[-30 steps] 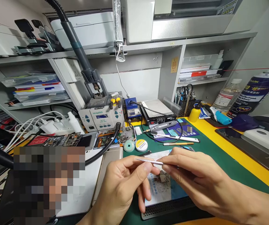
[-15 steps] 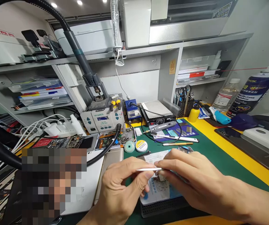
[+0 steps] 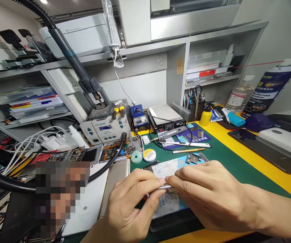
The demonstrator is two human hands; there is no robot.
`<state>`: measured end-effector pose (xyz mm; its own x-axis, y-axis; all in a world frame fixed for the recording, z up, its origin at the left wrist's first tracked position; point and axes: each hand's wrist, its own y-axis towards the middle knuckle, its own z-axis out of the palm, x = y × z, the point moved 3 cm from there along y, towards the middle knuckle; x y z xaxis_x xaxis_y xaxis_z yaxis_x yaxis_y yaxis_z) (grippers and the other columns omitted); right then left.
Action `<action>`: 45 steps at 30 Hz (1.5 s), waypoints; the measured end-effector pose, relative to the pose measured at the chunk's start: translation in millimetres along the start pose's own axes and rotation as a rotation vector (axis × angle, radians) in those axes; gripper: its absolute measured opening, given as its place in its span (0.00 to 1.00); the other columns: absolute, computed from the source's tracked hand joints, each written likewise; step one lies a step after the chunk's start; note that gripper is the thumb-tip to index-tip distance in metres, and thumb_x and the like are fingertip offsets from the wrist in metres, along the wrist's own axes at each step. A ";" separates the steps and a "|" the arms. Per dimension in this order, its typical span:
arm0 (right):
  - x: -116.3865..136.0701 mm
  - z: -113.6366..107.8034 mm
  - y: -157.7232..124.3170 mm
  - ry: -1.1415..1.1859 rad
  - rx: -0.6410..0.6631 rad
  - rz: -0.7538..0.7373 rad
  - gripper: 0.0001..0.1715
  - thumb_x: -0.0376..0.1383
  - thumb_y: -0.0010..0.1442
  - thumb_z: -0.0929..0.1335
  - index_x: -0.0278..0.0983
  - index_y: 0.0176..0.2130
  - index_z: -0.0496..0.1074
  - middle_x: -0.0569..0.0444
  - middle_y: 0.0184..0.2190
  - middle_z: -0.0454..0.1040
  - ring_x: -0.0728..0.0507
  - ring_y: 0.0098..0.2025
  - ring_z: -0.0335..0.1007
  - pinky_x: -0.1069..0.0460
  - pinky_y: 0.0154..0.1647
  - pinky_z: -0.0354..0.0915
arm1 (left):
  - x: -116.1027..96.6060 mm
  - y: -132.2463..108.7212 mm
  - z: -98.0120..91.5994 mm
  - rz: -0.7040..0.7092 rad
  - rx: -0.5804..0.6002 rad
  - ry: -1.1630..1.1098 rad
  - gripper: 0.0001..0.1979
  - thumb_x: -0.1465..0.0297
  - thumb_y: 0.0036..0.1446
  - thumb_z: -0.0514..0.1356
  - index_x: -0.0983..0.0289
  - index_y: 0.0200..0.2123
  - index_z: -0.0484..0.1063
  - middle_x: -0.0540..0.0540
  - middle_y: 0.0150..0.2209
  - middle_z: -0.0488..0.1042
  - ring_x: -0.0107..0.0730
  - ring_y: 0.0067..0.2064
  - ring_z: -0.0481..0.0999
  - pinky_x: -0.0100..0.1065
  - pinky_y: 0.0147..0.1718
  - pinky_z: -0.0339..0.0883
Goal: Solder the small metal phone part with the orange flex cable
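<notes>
Both hands meet in front of me around a thin, flat, silvery piece [image 3: 163,187], seen nearly edge-on; its kind I cannot make out. My left hand [image 3: 131,202] pinches the left end between thumb and fingers. From the right, my right hand [image 3: 211,194] closes its fingertips on the other end, its thumb hidden. Below them lies a pale blue-and-white printed sheet [image 3: 167,168] on a black perforated plate [image 3: 170,221]. Small dark metal parts [image 3: 193,158] rest at its far edge.
Beyond the hands on the green mat [image 3: 236,179] are a brush [image 3: 196,145], a soldering iron [image 3: 173,133] and two round tins. A white tablet [image 3: 84,209] and gold phone [image 3: 117,179] lie left, under a black hose [image 3: 107,168]. A spray can [image 3: 264,91] stands right.
The thin piece has tilted, so its edge looks greyer and shorter. My right fingers cover more of it. The whole view has shifted slightly.
</notes>
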<state>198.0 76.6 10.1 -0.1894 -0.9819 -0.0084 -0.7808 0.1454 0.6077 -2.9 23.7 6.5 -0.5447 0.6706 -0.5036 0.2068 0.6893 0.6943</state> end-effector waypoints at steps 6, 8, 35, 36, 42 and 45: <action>0.7 1.2 1.0 0.016 0.024 -0.014 0.15 0.22 0.62 0.64 0.34 0.47 0.70 0.52 0.29 0.71 0.44 0.24 0.56 0.47 0.23 0.51 | -7.8 7.1 1.4 0.088 0.014 0.089 0.11 0.81 0.57 0.69 0.61 0.41 0.85 0.57 0.33 0.85 0.33 0.32 0.83 0.28 0.35 0.75; 1.1 1.0 0.6 0.030 0.033 -0.011 0.16 0.23 0.62 0.64 0.33 0.48 0.71 0.52 0.30 0.70 0.44 0.24 0.56 0.47 0.23 0.50 | -11.4 9.8 1.2 0.112 -0.006 0.075 0.11 0.82 0.56 0.68 0.63 0.39 0.85 0.57 0.32 0.85 0.33 0.31 0.82 0.28 0.33 0.74; -5.4 -9.2 6.7 0.025 -0.096 0.137 0.10 0.29 0.72 0.66 0.32 0.51 0.74 0.52 0.31 0.77 0.46 0.28 0.73 0.50 0.25 0.62 | 8.9 -7.0 15.0 -0.678 0.126 -0.638 0.08 0.65 0.67 0.65 0.61 0.42 0.83 0.54 0.38 0.78 0.21 0.26 0.71 0.21 0.22 0.71; -5.7 -10.5 7.3 0.103 -0.094 0.165 0.09 0.29 0.71 0.67 0.32 0.50 0.75 0.52 0.31 0.77 0.46 0.28 0.72 0.51 0.25 0.63 | 9.1 -7.4 15.5 -0.678 0.125 -0.640 0.08 0.65 0.67 0.65 0.61 0.42 0.84 0.54 0.38 0.78 0.22 0.27 0.72 0.21 0.22 0.71; -12.0 -12.2 6.9 0.484 -0.082 0.421 0.08 0.34 0.71 0.70 0.40 0.46 0.80 0.53 0.35 0.84 0.45 0.35 0.80 0.56 0.30 0.70 | 11.0 -9.7 16.5 -0.690 0.120 -0.634 0.09 0.63 0.66 0.66 0.58 0.45 0.84 0.55 0.40 0.79 0.23 0.27 0.72 0.22 0.21 0.70; -15.8 -8.1 3.8 0.619 -0.014 0.581 0.09 0.38 0.68 0.72 0.40 0.47 0.82 0.52 0.39 0.85 0.43 0.39 0.81 0.55 0.36 0.74 | 10.3 -9.7 15.3 -0.700 0.110 -0.624 0.10 0.62 0.66 0.66 0.59 0.45 0.84 0.55 0.40 0.79 0.23 0.27 0.72 0.22 0.21 0.70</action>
<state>202.9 91.7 18.9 -0.1949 -0.6414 0.7420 -0.6521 0.6498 0.3905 1.9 28.2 -13.3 -0.0472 0.0980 -0.9941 0.0907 0.9915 0.0934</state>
